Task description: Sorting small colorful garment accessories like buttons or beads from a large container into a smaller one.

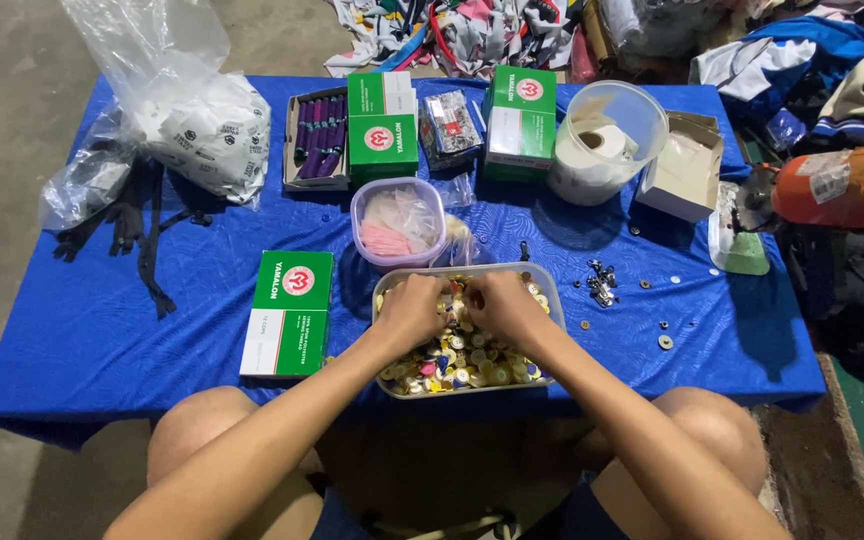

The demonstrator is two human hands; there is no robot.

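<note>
1. Head view: your left hand (414,310) and right hand (497,305) dig curled fingers into buttons (462,358) in the tub (550,290), mid-table.
2. What they pinch, I cannot tell.
3. Buttons look small, hard, slippery: pinch one by its rim.

Bare arms, bare knees
The left hand (410,308) and right hand (504,305) wear no gloves, rings or sleeves; both forearms are uncovered, dark blue shorts show at the frame's bottom centre.
</note>
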